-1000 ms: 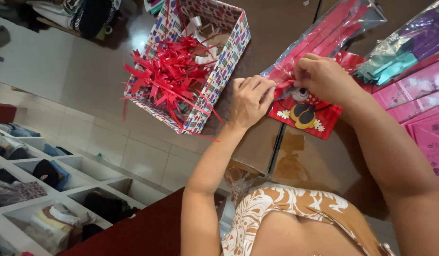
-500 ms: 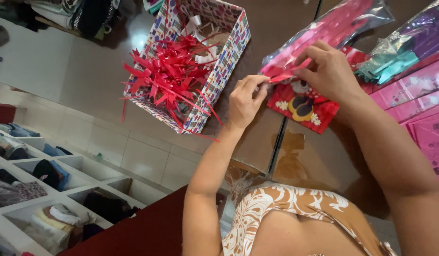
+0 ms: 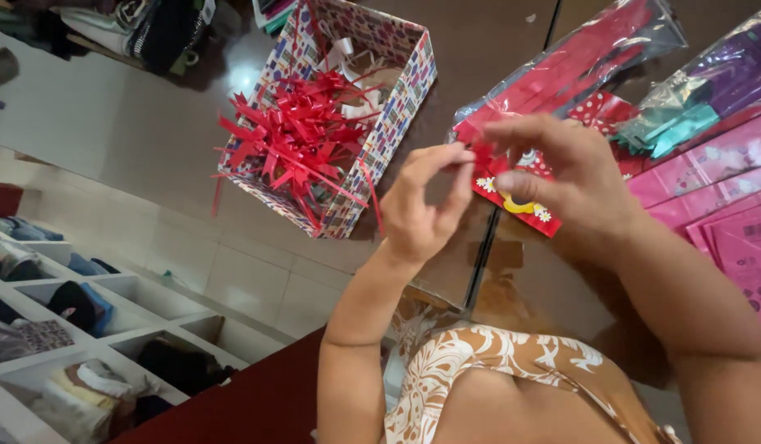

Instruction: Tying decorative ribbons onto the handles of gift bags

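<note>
Fingers (image 3: 461, 158) of the left hand (image 3: 422, 210) and right hand (image 3: 561, 177) pinch narrowly on a small red ribbon (image 3: 483, 154) between them, held above a red gift bag (image 3: 520, 193) on the dark surface (image 3: 479, 49). To the left sits a patterned box (image 3: 397, 123) full of red ribbon bows (image 3: 294, 136); clear packets of ribbon strips (image 3: 578, 70) lie on the far right.

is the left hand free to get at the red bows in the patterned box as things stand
Probably yes for reach: the box stands open-topped just beside the left hand, with nothing between it and the red bows. But its fingers are busy pinching a small red ribbon piece.
</note>
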